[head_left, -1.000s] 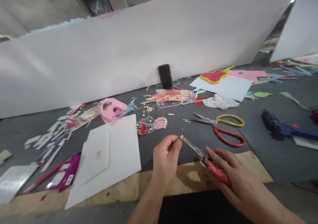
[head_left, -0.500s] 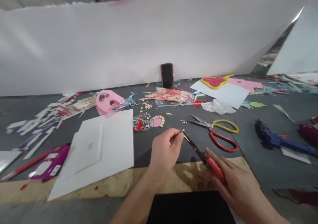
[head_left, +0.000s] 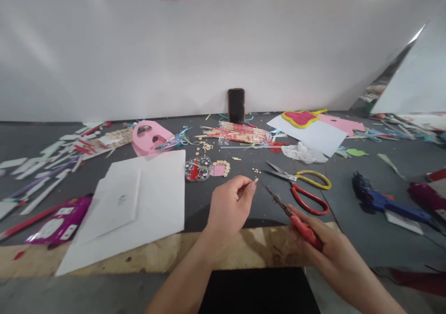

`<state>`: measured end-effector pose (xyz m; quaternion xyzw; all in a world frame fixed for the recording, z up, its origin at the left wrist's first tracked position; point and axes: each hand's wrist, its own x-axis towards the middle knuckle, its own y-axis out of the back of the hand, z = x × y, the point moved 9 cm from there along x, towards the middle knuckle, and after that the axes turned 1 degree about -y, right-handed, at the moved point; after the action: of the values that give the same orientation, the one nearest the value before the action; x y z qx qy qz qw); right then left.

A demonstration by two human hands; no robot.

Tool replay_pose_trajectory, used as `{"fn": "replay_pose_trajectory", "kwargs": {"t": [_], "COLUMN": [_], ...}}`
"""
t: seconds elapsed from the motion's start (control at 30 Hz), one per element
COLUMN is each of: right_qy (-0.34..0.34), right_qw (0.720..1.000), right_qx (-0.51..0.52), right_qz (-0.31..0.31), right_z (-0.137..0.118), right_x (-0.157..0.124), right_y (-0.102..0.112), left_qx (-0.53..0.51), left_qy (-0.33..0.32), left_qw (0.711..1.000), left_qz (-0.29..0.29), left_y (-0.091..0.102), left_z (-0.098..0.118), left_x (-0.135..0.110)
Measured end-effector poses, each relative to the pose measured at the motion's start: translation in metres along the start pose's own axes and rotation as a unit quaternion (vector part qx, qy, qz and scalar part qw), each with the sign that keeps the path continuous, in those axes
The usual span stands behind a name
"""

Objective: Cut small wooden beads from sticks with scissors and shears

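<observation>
My left hand [head_left: 230, 207] is closed in a pinch, thumb against forefinger, on a short pale stick piece [head_left: 256, 180] whose end sticks out. My right hand [head_left: 331, 242] grips red-handled pliers [head_left: 304, 228]. Their dark, narrow jaws point up and left, close to the stick piece but apparently apart from it. Just beyond the fingertips lie a few tiny cut bits [head_left: 256, 170]. Scissors [head_left: 287, 175] with one yellow and one red handle rest with spread blades beyond the pliers. Left of them is a pink square [head_left: 219, 170] partly bordered by small pale pieces.
A clear round case of beads [head_left: 197, 169] sits beside the pink square. Behind are bundled red-and-pale sticks [head_left: 240, 133] and a propped phone [head_left: 236, 106]. White sheets [head_left: 160, 202] and a purple packet [head_left: 62, 221] lie left; a blue glue gun [head_left: 390, 205] lies right.
The pliers' jaws have drawn back slightly from the stick piece at my left fingertips. My right hand has shifted a little right and down. The view has tilted slightly.
</observation>
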<state>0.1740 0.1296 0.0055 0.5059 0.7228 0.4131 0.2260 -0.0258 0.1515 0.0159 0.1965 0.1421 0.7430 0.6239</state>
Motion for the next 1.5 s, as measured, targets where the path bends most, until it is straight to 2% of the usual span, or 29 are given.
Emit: {"fn": "replay_pose_trajectory", "kwargs": {"t": [0.17,0.4,0.67,0.8,1.0,1.2,1.5], "right_qy": [-0.060,-0.088,-0.110,-0.091,-0.061,-0.043,-0.015], "right_qw": [0.992,0.984,0.985,0.986,0.994,0.997,0.996], "right_qx": [0.099,0.121,0.130,0.132,0.072,0.030,0.048], "right_qz": [-0.046,-0.093,-0.037,-0.041,-0.055,-0.055,-0.072], "right_z": [0.007,0.010,-0.004,-0.009,-0.003,-0.007,-0.015], "right_x": [0.005,-0.002,-0.003,-0.001,-0.004,-0.005,-0.004], "right_y": [0.003,-0.005,0.002,0.002,-0.001,-0.003,-0.007], "left_qx": [-0.111,-0.102,-0.099,-0.079,0.000,0.000,0.038], "left_qy": [0.034,0.011,0.002,0.001,-0.020,-0.019,-0.026], "left_qw": [0.993,0.994,0.995,0.997,0.999,0.997,0.997], "left_qz": [-0.032,-0.019,-0.017,-0.021,-0.046,-0.074,-0.068], "left_y": [-0.015,-0.020,-0.018,-0.014,-0.009,-0.007,-0.006], "left_z": [-0.006,0.003,0.001,0.002,0.007,0.004,0.004], "left_x": [-0.007,-0.007,-0.006,-0.006,-0.005,-0.004,-0.005]}}
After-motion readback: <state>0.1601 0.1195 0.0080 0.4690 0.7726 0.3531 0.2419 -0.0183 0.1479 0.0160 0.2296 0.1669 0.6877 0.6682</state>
